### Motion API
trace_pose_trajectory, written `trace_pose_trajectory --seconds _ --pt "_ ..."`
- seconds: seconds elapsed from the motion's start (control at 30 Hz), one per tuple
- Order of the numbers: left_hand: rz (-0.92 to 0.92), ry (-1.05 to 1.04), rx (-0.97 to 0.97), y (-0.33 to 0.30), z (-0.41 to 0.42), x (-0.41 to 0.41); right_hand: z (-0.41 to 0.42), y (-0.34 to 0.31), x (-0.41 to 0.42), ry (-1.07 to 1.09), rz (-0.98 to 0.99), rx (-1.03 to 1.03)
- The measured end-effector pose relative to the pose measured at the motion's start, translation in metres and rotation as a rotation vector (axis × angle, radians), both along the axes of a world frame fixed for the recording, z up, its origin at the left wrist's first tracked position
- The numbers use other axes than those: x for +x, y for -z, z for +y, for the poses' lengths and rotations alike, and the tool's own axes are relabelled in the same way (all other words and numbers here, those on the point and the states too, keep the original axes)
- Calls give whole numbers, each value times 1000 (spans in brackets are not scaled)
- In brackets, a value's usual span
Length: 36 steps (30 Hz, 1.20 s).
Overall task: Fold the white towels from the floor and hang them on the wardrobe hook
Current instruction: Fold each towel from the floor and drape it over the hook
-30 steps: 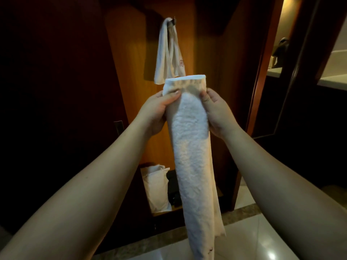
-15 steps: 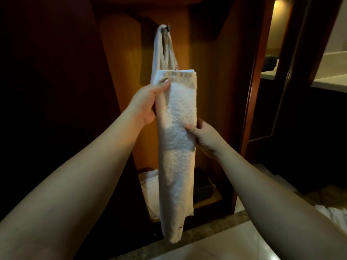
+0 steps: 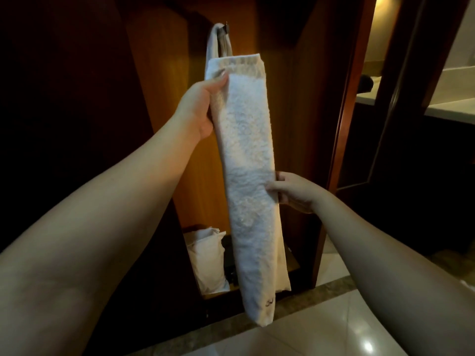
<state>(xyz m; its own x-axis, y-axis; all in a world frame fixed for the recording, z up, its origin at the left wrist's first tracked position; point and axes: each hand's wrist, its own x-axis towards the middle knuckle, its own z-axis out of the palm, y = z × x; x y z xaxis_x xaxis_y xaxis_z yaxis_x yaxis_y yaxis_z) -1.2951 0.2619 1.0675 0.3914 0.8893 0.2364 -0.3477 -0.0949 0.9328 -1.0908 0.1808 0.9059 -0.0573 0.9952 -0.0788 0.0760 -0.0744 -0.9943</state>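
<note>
Behind the raised towel, an open wooden wardrobe (image 3: 159,124) fills the far middle of the scene, its back panel warm orange under a dim light. A dark hook (image 3: 226,28) sits high on that panel, and a second white towel (image 3: 214,44) already hangs from it as a narrow loop, its lower part hidden by the one in hand. Low in the wardrobe, a white bag (image 3: 207,260) stands on the bottom shelf, left of the towel's hanging end. To the right, a dark door frame (image 3: 347,98) opens onto a pale tabletop (image 3: 447,109) in the next room, and glossy floor tiles (image 3: 334,337) lie nearest. The left hand (image 3: 199,105) is raised, thumb across the front of the folded towel (image 3: 246,163) near its top edge, fingers clamped round its left side. The right hand (image 3: 295,192) is lower, pinching the towel's right edge about midway down, thumb in front and fingers behind. This towel is a long, narrow strip of nubbly terry with a flat woven band across the top, hanging slightly tilted in front of the wardrobe, its lower end free above the floor.
</note>
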Motion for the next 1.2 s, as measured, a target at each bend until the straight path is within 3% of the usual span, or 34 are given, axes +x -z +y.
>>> trace_pose_trajectory --seconds 0.2,0.47,0.7,0.83,1.0,1.2 --pt "-36 4 -80 3 21 27 -1 15 7 55 193 1" --pt "-26 -18 -172 8 47 54 -3 30 14 117 94 -115" --pt "-20 -171 -270 16 77 63 0 26 30 64 488 -214" --pt "-10 -226 -294 13 86 72 -3 29 34 -68 364 -343" --pt "27 -263 -341 17 95 79 -10 28 36 -145 206 -323" --pt "83 -205 -394 45 103 84 -19 6 38 -79 359 -193"
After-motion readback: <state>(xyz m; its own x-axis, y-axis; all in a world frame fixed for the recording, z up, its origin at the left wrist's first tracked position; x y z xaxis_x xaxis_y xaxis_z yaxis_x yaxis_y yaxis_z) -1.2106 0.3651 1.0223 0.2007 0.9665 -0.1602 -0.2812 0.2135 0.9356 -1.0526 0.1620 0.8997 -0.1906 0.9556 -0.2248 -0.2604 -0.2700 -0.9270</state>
